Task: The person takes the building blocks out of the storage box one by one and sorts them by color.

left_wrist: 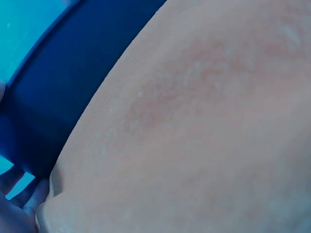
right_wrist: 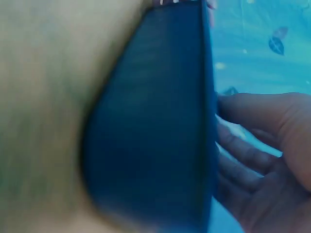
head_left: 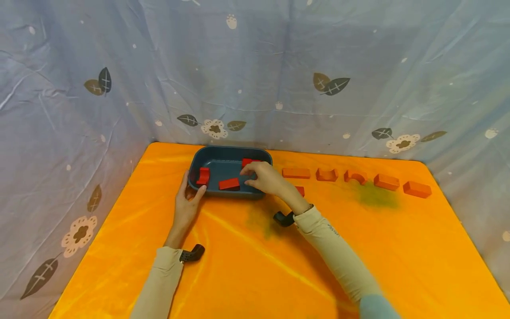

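Observation:
Near the back of the table sits a dark blue tray with rounded corners. My left hand holds its left end, thumb at the near rim and fingers along the outer wall. Inside the tray are a red notched block at the left, a red rectangular block near the front, and another red block at the back right, partly hidden by my right hand. That hand reaches over the right end, thumb and fingers apart. The right wrist view shows its fingers just past the tray wall.
Right of the tray, several orange-red blocks form a row: a long block, a notched block, an arch block and rectangular blocks. My right wrist partly covers a red block. Patterned curtains border the orange-covered table.

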Tool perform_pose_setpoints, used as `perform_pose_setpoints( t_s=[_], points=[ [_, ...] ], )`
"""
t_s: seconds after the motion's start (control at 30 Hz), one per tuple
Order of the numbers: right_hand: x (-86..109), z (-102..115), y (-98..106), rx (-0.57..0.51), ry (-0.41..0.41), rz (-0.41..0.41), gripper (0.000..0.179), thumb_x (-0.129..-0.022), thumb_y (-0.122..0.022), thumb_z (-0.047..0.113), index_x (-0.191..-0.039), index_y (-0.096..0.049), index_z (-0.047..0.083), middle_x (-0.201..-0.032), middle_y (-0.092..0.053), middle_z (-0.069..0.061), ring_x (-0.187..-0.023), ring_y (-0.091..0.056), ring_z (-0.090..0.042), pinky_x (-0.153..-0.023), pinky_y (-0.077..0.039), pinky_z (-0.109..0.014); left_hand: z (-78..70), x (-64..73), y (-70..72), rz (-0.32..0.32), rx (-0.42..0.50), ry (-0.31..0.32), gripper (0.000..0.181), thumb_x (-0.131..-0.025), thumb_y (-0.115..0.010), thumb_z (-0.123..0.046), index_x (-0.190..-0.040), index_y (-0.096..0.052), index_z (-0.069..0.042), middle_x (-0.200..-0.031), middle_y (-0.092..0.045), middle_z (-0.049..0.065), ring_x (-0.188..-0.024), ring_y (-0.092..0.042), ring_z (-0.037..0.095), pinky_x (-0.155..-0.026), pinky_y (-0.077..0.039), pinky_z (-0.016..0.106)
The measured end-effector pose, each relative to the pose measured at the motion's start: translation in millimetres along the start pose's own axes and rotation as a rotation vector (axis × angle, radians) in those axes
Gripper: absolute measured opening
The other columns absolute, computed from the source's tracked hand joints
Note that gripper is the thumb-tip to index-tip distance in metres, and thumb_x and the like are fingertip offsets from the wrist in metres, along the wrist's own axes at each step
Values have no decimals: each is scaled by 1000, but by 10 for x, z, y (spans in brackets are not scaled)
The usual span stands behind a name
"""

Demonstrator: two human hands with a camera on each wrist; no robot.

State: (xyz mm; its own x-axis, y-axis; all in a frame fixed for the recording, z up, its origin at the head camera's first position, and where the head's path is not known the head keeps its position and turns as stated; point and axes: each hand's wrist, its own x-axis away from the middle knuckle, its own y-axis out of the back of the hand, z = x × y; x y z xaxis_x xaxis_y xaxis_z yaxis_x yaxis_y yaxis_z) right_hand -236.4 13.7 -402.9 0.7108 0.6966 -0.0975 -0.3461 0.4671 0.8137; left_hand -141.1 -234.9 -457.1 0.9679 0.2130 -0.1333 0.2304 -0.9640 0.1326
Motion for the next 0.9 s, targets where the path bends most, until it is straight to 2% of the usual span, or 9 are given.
perform_pose_setpoints(
  t_s=[0.17, 0.37, 0.5, 0.67, 0.9],
  points=[
    [-256, -4, -195, -20, -33, 123, 42, -86, -74, 3, -126, -63, 1, -125, -65, -11, -114, -60, -25, -99, -49, -35, 1, 1, -9, -2, 11, 15, 77, -96, -65, -17, -157, -18, -11, -161, -21, 10, -138, -37, 33, -111, -35, 48],
    [-344, -103, -316, -50, -59, 153, 39, -85, -75, 2, -122, -66, 3, -122, -67, -10, -112, -61, -24, -98, -49, -33, 17, 3, -22, 10, 20, 5, 78, -96, -64, -16, -157, -17, -11, -161, -22, 10, -138, -37, 34, -111, -34, 48],
    [-342, -91, -310, -63, -32, 121, 35, -86, -75, 3, -120, -67, 4, -118, -69, -9, -106, -63, -23, -94, -51, -33, 18, -6, -6, 2, 16, -17, 77, -96, -64, -14, -157, -18, -9, -160, -23, 13, -137, -38, 36, -111, -34, 50],
    [-293, -79, -245, -77, -4, 23, 28, -87, -74, 8, -115, -71, 6, -109, -71, -7, -96, -64, -20, -86, -52, -31, 6, -4, -20, 3, 19, -17, 77, -96, -64, -14, -157, -18, -9, -159, -24, 15, -134, -41, 38, -109, -36, 50],
    [-163, -83, -83, -146, -43, -70, 25, -87, -74, 9, -111, -74, 3, -110, -71, -9, -101, -64, -26, -90, -53, -34, -3, 7, -14, -10, 13, -13, 76, -96, -64, -12, -157, -19, -9, -160, -23, 15, -136, -39, 37, -110, -35, 50]
  ],
)
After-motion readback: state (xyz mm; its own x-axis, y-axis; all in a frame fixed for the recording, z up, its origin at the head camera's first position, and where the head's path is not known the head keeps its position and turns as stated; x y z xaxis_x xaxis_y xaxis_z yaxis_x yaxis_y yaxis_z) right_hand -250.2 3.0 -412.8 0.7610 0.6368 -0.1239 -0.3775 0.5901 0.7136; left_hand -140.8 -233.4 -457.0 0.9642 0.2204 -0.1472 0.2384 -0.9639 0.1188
